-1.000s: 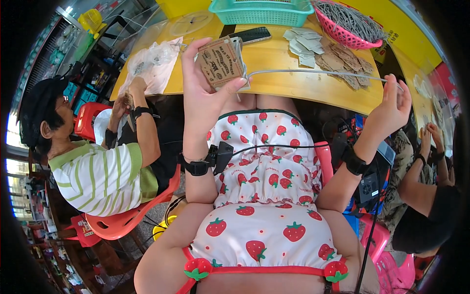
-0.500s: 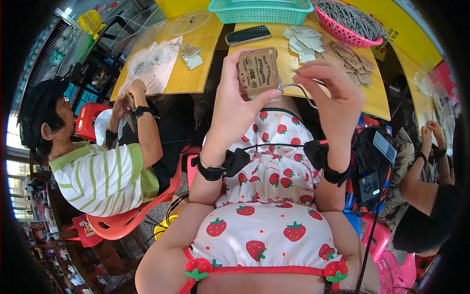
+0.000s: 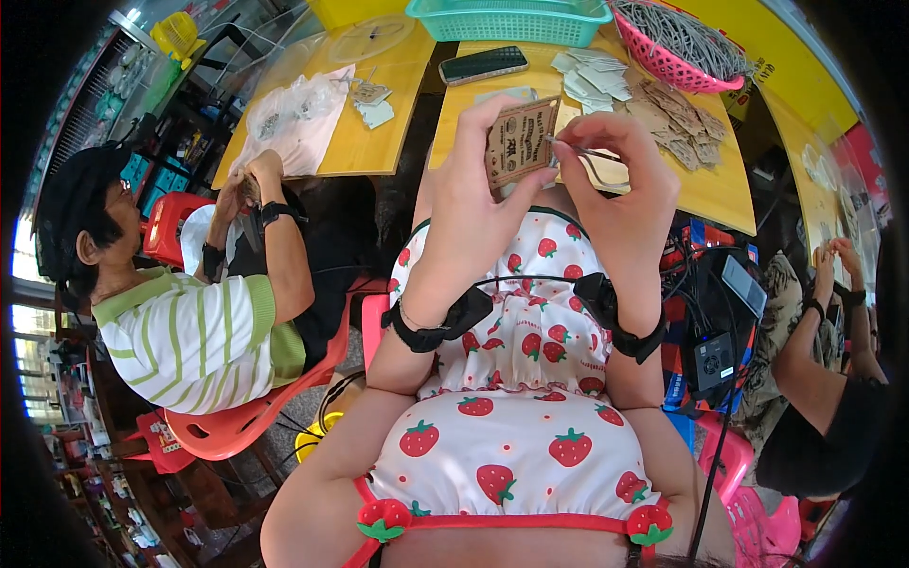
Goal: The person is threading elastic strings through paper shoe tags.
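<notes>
Both hands (image 3: 549,189) pinch a brown tag (image 3: 521,142) above the table edge (image 3: 606,189).

Pink basket (image 3: 696,57) cut off above

Brown printed card tag (image 3: 521,142) upright, thin cord (image 3: 595,168) alongside

Two yellow wooden tabletops (image 3: 379,142) side by side, dark gap between. Red plastic chairs (image 3: 237,426) below left tabletop edge. Bright daylight from left.
</notes>
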A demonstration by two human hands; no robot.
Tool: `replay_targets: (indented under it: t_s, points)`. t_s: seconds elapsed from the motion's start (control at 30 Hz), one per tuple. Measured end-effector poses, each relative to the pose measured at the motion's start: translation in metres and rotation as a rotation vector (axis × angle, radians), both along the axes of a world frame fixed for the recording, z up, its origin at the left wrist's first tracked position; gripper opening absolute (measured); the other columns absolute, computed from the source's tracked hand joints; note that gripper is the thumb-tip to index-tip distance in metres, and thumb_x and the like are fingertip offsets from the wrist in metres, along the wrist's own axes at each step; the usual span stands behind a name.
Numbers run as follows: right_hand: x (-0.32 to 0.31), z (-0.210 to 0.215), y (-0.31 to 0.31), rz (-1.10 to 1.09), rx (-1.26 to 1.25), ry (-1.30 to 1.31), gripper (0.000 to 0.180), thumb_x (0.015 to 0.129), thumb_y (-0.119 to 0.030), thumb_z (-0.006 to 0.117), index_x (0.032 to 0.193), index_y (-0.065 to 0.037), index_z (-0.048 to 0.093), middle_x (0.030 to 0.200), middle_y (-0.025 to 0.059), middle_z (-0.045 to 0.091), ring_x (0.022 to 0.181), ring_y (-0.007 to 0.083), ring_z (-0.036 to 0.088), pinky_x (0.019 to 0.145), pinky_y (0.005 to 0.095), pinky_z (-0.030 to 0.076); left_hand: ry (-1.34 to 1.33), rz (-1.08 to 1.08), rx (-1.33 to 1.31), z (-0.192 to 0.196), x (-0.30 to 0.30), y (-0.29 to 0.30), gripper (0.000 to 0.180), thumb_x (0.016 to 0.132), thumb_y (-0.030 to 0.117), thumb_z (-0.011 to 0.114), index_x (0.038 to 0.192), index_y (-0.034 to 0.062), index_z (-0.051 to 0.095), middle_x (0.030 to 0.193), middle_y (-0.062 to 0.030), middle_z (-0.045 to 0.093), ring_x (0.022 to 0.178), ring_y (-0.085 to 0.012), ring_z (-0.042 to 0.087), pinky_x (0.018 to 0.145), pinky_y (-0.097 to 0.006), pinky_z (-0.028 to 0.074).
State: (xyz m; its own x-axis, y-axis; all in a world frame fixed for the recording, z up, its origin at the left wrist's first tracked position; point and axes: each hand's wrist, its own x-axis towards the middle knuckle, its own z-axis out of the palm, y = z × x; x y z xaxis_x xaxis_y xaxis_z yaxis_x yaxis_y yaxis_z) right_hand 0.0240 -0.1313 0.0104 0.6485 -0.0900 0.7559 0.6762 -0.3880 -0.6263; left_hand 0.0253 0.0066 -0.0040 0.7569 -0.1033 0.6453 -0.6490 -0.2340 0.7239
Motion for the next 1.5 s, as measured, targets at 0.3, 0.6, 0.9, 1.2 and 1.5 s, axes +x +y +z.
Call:
replay_targets:
  t_s: [0.3,0.6,0.9,1.2,1.5]
  points:
    - [-0.006,0.000,0.008,-0.120,-0.019,0.031,0.021,0.071,0.006,0.068,0.087,-0.001,0.057,0.080,0.0072,0.059,0.069,0.0151,0.061,0.064,0.0266,0.049,-0.167,0.164,0.180,0.002,-0.006,-0.011,0.054,0.073,-0.005,0.069,0.119,0.0039,0.043,0.110,-0.0156,0.056,0.096,-0.0298,0.061,0.079,-0.033,0.050]
    - [0.005,-0.005,-0.018,0.327,0.179,0.337,0.018,0.075,0.004,0.069,0.091,0.007,0.062,0.093,0.0057,0.057,0.076,0.0088,0.057,0.069,0.0219,0.049,-0.243,0.150,0.223,0.008,-0.001,-0.007,0.061,0.065,-0.005,0.074,0.118,0.0069,0.045,0.125,-0.0149,0.047,0.117,-0.0346,0.047,0.094,-0.037,0.043]
    - [0.002,0.006,-0.041,0.641,0.224,0.789,0.015,0.089,-0.012,0.061,0.096,0.001,0.060,0.084,-0.0026,0.057,0.075,0.0035,0.050,0.066,0.0174,0.041,0.282,-0.238,0.031,0.006,0.001,0.012,0.062,0.068,-0.010,0.071,0.120,0.0071,0.042,0.115,-0.0076,0.052,0.105,-0.0151,0.055,0.084,-0.029,0.051]
    - [0.005,0.000,-0.040,0.880,0.263,0.743,0.011,0.087,-0.008,0.062,0.096,-0.001,0.060,0.086,-0.0020,0.058,0.080,0.0041,0.053,0.071,0.0187,0.043,0.521,-0.387,0.046,0.009,-0.001,0.025,0.057,0.071,-0.014,0.066,0.119,0.0047,0.041,0.104,-0.0037,0.054,0.093,-0.0116,0.059,0.082,-0.027,0.052]
    - [0.010,-0.004,-0.053,0.864,0.422,0.707,0.011,0.090,-0.008,0.056,0.098,-0.001,0.058,0.077,-0.0050,0.050,0.063,0.0028,0.040,0.056,0.0176,0.032,0.486,-0.353,0.173,0.004,0.003,0.031,0.054,0.072,-0.007,0.071,0.117,0.0027,0.045,0.104,-0.0048,0.057,0.092,-0.0093,0.059,0.080,-0.025,0.050]
